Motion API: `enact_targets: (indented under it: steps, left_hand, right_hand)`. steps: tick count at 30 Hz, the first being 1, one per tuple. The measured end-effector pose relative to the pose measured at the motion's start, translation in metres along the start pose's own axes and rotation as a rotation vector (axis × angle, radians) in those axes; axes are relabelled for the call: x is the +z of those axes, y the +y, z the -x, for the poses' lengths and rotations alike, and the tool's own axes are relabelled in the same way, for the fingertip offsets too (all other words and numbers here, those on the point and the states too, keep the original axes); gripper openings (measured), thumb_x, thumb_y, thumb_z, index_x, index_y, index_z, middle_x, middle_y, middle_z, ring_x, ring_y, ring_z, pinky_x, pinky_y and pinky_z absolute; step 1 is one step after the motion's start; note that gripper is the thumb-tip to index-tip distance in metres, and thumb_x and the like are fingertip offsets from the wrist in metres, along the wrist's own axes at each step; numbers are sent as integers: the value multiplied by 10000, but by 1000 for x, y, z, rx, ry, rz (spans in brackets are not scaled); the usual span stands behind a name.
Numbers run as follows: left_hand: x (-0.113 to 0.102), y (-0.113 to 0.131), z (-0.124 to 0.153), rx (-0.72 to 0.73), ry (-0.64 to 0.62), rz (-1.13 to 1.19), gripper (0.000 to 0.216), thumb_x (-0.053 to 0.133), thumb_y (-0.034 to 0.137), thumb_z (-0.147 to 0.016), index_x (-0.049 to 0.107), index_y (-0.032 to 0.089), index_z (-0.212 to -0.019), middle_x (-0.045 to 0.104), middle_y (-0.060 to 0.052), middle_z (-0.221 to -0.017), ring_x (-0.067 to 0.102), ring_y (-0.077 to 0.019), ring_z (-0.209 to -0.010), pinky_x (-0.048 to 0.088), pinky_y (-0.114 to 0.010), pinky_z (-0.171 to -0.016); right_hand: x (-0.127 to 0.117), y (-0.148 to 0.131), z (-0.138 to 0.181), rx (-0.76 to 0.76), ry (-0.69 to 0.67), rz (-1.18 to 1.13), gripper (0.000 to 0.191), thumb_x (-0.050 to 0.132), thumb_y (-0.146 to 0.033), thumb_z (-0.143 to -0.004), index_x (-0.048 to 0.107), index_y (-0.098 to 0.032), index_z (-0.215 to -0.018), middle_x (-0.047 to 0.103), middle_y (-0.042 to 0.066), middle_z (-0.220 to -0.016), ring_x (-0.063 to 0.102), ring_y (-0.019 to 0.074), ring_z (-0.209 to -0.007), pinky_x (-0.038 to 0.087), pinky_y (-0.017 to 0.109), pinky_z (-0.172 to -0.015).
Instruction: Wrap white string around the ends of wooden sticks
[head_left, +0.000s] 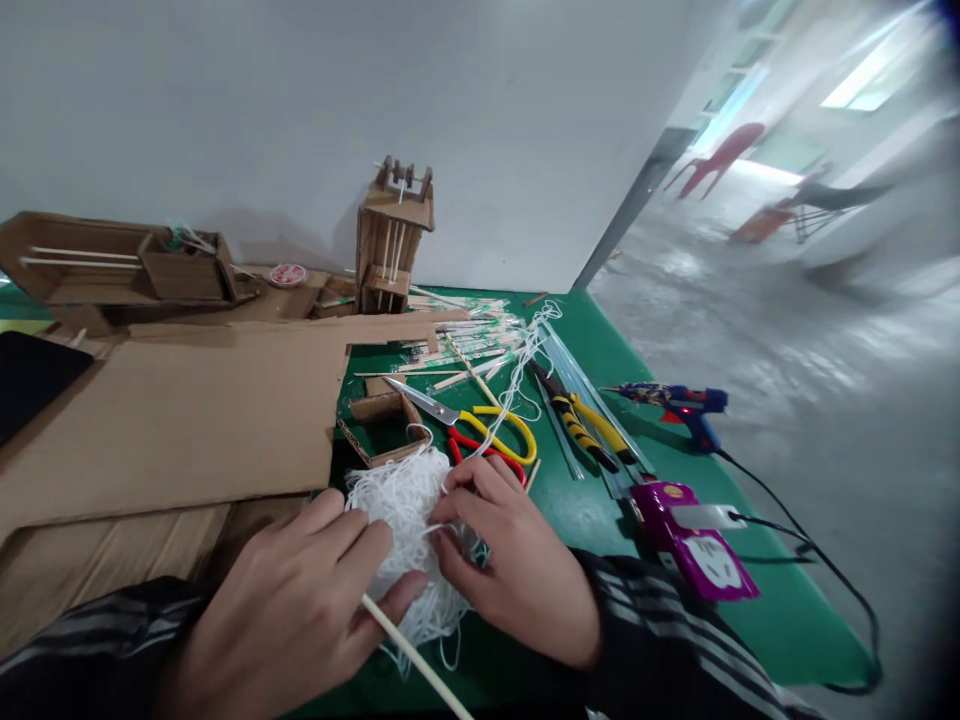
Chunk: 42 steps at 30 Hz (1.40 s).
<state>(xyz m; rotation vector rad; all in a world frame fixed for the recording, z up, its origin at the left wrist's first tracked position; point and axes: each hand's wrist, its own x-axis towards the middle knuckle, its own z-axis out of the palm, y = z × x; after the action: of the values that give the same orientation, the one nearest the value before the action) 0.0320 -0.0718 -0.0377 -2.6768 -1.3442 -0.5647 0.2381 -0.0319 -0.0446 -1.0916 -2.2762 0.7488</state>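
A tangled bundle of white string [409, 520] lies on the green table [600, 510] right in front of me. My left hand [292, 600] rests on its left side, fingers curled, thumb pressing a thin wooden stick [420, 660] against the string. On the bundle's right side, my right hand [510, 560] has its fingers closed into the strands. Just beyond the hands lie scissors [487, 430] with yellow and red handles.
A big cardboard sheet [172, 410] covers the left of the table. Behind it stand a cardboard tower [394, 240] and a cardboard box frame [112, 265]. Pliers [581, 425], a blue glue gun [686, 405], a purple packet [697, 545], loose sticks [465, 345] lie right.
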Motion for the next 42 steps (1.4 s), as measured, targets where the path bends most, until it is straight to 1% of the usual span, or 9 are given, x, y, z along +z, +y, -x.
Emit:
enact_targets:
  steps: [6,10,15,22,25,29,33,37,42]
  left_hand:
    - [4,6,-6,21,171,45,367,641,361,-858,395,222,-623,428,31,-546,388,-180,-578,249,-345,-541]
    - [9,4,-7,7,165,77,366,638,316,-865,390,212,-617,428,33,-548,389,-165,-572,240,-332,-529]
    - [12,3,-6,31,169,42,335,585,234,-906,411,207,-621,436,27,-552,383,-167,-576,228,-337,-536]
    - [17,1,-2,31,172,31,332,622,206,-878,405,208,-627,418,35,-555,374,-164,-580,233,-335,-545]
    - [16,0,-3,-19,137,117,342,628,252,-862,383,207,-628,416,37,-564,379,-154,-582,231,-327,-540]
    - [14,-2,-6,-123,63,311,366,562,348,-888,357,200,-624,407,42,-568,390,-135,-569,234,-296,-526]
    - [15,-4,-9,-167,67,321,379,556,329,-900,363,195,-603,394,55,-545,391,-113,-528,246,-272,-517]
    - [17,-3,-9,-192,74,306,257,590,323,-868,456,206,-683,480,59,-589,461,-111,-520,302,-256,-527]
    - [16,-2,-8,-213,26,300,52,578,261,-842,556,235,-881,602,29,-704,581,-163,-608,371,-278,-583]
  right_hand:
    - [5,-5,3,51,40,-221,88,553,-99,-826,586,-180,-821,528,51,-962,508,198,-936,434,351,-850]
    - [7,-6,4,109,61,-369,79,553,-115,-838,572,-182,-800,526,44,-958,530,179,-919,437,320,-835]
    - [5,-1,1,232,43,-587,113,561,-192,-866,555,-181,-754,518,34,-888,519,159,-821,428,291,-748]
    - [7,6,-2,356,-1,-892,193,612,-325,-867,565,-176,-753,483,8,-828,450,138,-757,374,274,-706]
    - [6,5,-1,406,-3,-991,214,632,-359,-856,563,-177,-768,458,-7,-800,407,123,-705,355,262,-667]
    - [4,0,1,352,20,-911,209,622,-348,-867,569,-180,-755,473,1,-822,432,128,-724,366,262,-668]
    - [3,-3,3,271,73,-774,137,600,-278,-877,596,-184,-778,518,30,-882,499,157,-820,407,278,-728]
    - [3,-4,4,214,113,-691,105,575,-234,-883,591,-187,-789,537,43,-903,534,172,-860,436,300,-780]
    - [3,-7,6,165,89,-644,87,583,-219,-873,600,-194,-792,547,46,-931,552,180,-908,448,311,-837]
